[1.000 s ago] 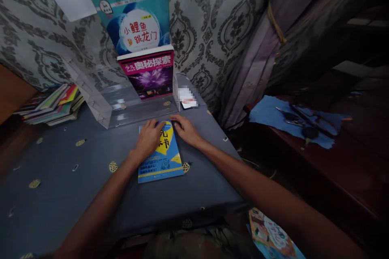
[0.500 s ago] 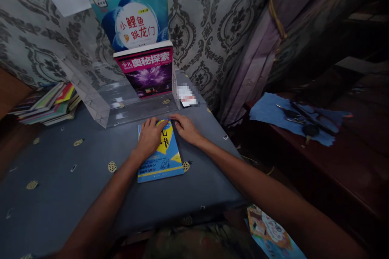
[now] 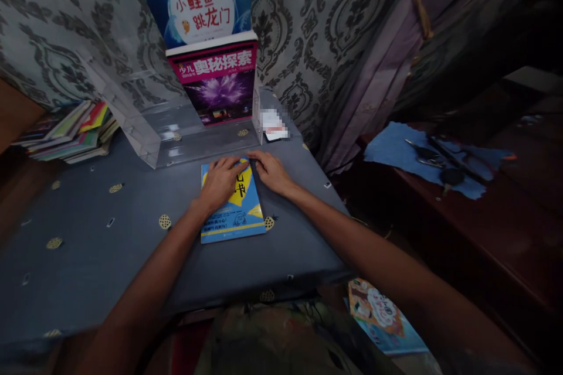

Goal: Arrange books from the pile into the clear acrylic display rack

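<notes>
a rectangular blue-and-yellow paperback book [image 3: 235,232] lies before the clear plastic tiered stand [image 3: 147,146]; the left hand [image 3: 222,180] lies open on it, the right hand [image 3: 271,173] half-curled near its stand-side corner, grip unclear. light, even pressure should steady it.

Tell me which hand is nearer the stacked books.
Left. The left hand, on the blue book, is right of the stacked books; the right hand lies farther right.
</notes>
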Motion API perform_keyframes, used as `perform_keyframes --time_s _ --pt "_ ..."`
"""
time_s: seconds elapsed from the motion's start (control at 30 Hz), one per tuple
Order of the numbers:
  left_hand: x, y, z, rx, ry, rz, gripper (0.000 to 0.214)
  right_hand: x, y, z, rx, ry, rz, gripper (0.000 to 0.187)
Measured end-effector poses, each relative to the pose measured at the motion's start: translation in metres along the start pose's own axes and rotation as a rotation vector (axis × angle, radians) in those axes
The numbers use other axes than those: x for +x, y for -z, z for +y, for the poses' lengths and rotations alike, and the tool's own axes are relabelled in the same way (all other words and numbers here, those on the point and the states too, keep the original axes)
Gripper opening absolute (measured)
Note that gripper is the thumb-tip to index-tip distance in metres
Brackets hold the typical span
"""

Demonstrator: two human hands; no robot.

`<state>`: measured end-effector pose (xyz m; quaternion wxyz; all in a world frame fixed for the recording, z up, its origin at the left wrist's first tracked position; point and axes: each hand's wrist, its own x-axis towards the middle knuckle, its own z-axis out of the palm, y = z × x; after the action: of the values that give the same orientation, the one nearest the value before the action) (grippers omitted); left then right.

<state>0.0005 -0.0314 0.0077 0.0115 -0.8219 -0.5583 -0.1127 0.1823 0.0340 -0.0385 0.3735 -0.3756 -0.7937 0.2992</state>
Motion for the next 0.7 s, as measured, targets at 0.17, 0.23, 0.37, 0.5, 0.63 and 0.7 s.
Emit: perform_keyframes --time_s 0.17,0.23,0.37,0.5,0.63,0.7 --pt "0.000 -0.002 -0.006 -0.008 -0.022 0.016 0.045 0.001 0.000 0.001 -0.058 0.036 -0.027 0.046" --pt "-0.001 -0.001 -0.010 -0.025 -0.062 0.000 0.045 0.001 0.001 0.002 -0.066 0.051 -0.031 0.044" --pt "-0.002 0.003 -0.016 -0.061 -0.127 -0.053 0.044 0.001 0.001 0.003 -0.079 0.064 -0.035 0.044" --pt "-0.004 0.007 -0.008 -0.030 -0.109 -0.069 0.049 0.001 0.001 0.003 -0.088 0.068 -0.035 0.044" --pt "-0.012 0.012 0.002 -0.080 -0.182 -0.078 0.048 0.001 0.000 0.004 -0.100 0.063 -0.042 0.042" --pt "-0.018 0.014 0.005 -0.137 -0.250 -0.084 0.046 0.001 0.000 0.004 -0.105 0.071 -0.042 0.042"
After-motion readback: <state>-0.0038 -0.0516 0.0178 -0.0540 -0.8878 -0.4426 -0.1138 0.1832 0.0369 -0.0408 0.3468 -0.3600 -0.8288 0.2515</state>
